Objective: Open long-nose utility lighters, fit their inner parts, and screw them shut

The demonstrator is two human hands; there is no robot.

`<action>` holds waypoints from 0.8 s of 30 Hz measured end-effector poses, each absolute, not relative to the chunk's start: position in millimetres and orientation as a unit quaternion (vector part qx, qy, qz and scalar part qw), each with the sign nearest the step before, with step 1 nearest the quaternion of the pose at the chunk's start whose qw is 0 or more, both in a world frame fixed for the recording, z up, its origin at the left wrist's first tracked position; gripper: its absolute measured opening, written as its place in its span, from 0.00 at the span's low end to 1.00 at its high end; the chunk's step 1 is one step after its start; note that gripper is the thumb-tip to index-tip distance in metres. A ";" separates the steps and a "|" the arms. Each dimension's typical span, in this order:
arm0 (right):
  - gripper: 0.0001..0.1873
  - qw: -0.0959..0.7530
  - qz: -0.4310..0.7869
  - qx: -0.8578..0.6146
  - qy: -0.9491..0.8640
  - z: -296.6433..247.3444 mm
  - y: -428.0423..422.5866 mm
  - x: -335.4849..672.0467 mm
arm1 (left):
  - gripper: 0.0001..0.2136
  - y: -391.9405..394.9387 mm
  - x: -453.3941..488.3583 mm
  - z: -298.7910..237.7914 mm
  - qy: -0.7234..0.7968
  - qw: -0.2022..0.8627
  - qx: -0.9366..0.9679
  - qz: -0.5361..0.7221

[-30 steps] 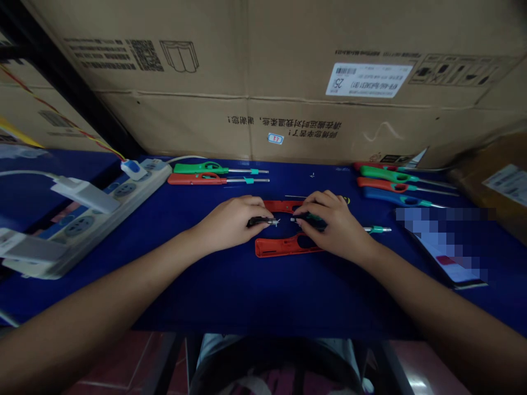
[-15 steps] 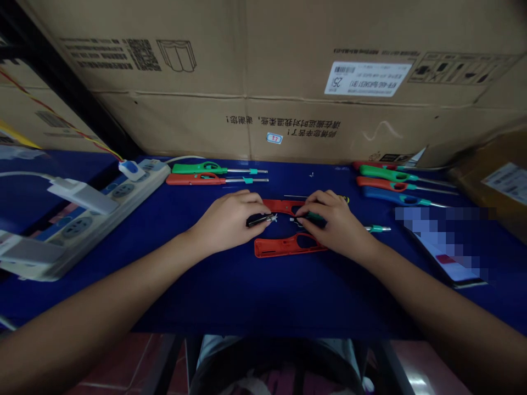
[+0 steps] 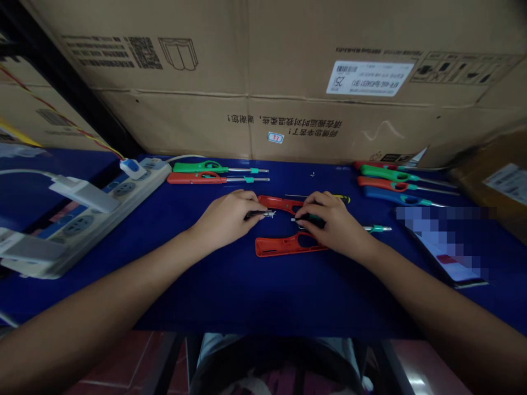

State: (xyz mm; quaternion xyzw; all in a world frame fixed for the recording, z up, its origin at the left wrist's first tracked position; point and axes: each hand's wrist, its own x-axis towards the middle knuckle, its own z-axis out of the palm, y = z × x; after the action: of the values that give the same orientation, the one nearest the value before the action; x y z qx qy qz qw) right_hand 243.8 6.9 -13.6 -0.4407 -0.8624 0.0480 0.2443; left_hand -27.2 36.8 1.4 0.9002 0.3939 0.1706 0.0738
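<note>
On the dark blue worktop (image 3: 263,296), two long red plastic shell halves lie with their looped ends to the right: the nearer shell half (image 3: 275,247) in front of the hands, the farther shell half (image 3: 276,203) just behind them. Between them, the left hand (image 3: 233,216) has its fingers pinched around one small dark part with a pale tip (image 3: 267,213); the right hand (image 3: 335,222) has its fingers closed around one black-and-green part (image 3: 316,220). One silvery tube with a green collar (image 3: 379,228) emerges beyond the right hand, near one pixelated phone (image 3: 448,252). One yellow-and-black-handled screwdriver (image 3: 343,198) lies behind that hand. Left stands one white power strip (image 3: 96,220) with three plugs. Farther back, two long-nosed lighters (image 3: 197,178) lie left and four slim long-nosed lighters (image 3: 381,195) right, before one large brown cardboard box (image 3: 288,44).
</note>
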 end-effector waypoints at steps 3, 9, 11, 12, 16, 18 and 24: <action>0.03 0.249 0.056 -0.438 -0.862 -14.0 7.6 244.2 | 0.10 38.5 -28.5 1.6 0.377 0.070 0.907 0.172; 0.05 0.239 0.058 -0.440 -0.864 -12.7 6.0 243.3 | 0.11 35.8 -27.3 5.0 0.344 0.009 0.923 0.174; 0.05 0.237 0.054 -0.441 -0.864 -12.5 5.4 242.9 | 0.12 35.9 -26.8 3.9 0.332 0.007 0.925 0.187; 0.05 0.236 0.052 -0.441 -0.864 -12.5 5.1 242.8 | 0.12 36.4 -26.7 3.0 0.322 0.006 0.928 0.189; 0.05 0.237 0.051 -0.438 -0.866 -12.2 4.3 242.5 | 0.12 38.6 -26.0 0.6 0.300 -0.014 0.936 0.181; 0.05 0.236 0.054 -0.436 -0.867 -12.0 3.9 242.4 | 0.12 38.4 -24.9 1.5 0.300 -0.031 0.936 0.180; 0.04 0.233 0.047 -0.436 -0.868 -10.6 2.7 241.3 | 0.12 35.1 -22.0 3.9 0.290 -0.107 0.940 0.143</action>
State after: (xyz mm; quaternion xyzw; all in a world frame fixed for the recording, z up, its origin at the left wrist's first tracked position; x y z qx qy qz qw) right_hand 241.3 2.7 -10.6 -0.4363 -0.8678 0.0469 0.2330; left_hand -22.0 35.1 3.9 0.9401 0.2902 0.1429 -0.1073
